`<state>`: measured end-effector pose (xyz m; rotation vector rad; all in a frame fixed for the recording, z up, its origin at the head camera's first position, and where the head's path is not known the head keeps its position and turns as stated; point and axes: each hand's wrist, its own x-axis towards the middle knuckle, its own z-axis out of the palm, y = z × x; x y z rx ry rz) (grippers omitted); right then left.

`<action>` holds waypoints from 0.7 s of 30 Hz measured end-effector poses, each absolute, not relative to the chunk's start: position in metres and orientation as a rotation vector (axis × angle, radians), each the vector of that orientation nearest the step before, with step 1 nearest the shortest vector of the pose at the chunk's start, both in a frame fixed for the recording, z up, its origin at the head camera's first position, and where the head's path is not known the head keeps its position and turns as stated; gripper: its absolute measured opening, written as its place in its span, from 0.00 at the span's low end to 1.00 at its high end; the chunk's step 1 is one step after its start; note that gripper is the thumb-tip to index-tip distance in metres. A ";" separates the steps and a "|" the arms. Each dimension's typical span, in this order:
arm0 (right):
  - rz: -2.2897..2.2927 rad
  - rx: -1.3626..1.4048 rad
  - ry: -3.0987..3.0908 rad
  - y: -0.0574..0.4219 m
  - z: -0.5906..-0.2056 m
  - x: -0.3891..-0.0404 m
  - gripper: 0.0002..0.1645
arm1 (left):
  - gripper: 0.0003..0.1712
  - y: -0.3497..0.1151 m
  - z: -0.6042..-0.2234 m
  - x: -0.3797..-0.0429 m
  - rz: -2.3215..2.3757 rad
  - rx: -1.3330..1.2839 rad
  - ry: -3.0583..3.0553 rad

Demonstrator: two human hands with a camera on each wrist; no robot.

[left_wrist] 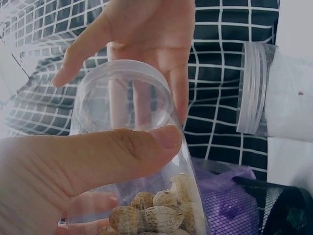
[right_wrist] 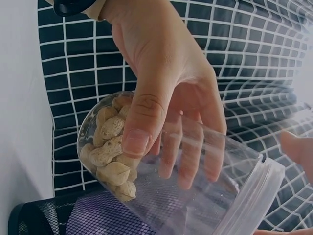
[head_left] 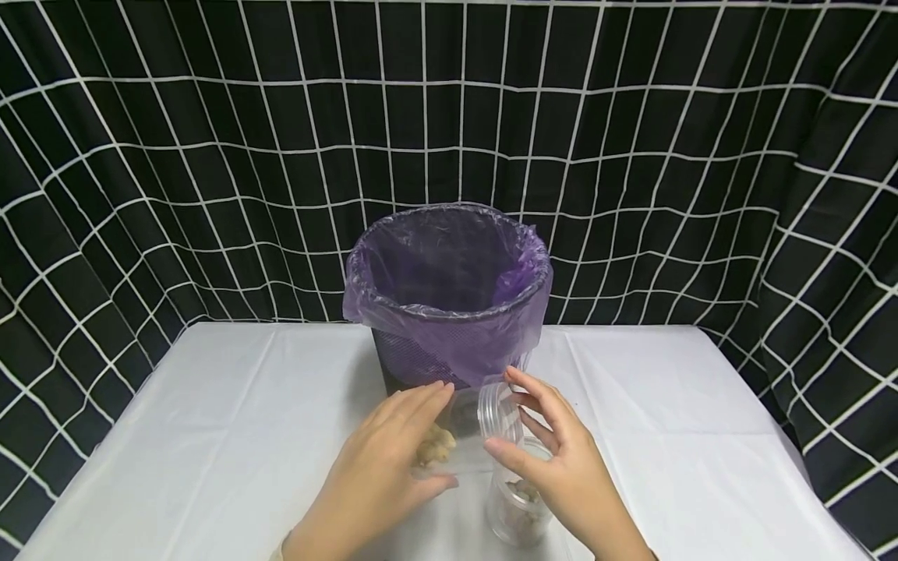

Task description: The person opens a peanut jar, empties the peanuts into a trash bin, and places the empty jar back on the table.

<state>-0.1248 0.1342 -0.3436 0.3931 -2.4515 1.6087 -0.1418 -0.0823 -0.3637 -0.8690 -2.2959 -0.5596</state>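
My left hand (head_left: 379, 460) holds a clear plastic jar (right_wrist: 234, 166) tipped on its side, the thumb laid across its wall. Several unshelled peanuts (right_wrist: 110, 139) are gathered at the jar's base, on the left in the head view. Its other end, with a translucent rounded band (left_wrist: 124, 68) like a lid, points right. Around that end my right hand (head_left: 561, 460) is spread, its thumb standing apart from the band in both wrist views. Below the right hand, a second clear jar (head_left: 515, 522) stands upright on the table with brownish pieces inside.
A black mesh bin (head_left: 389, 362) lined with a purple plastic bag (head_left: 456, 343) stands just beyond the hands. White cloth covers the table (head_left: 231, 436). A black curtain with a white grid (head_left: 449, 101) surrounds the back and sides.
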 end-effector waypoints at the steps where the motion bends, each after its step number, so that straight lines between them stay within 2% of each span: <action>1: 1.600 0.379 -2.463 0.134 -0.344 -0.125 0.41 | 0.55 -0.082 -0.364 -0.142 -0.563 -0.869 -2.297; 9: 1.594 0.304 -2.500 0.132 -0.345 -0.129 0.38 | 0.55 -0.084 -0.363 -0.140 -0.565 -0.866 -2.290; 21: 1.584 0.335 -2.528 0.131 -0.344 -0.127 0.41 | 0.54 -0.083 -0.365 -0.141 -0.553 -0.869 -2.311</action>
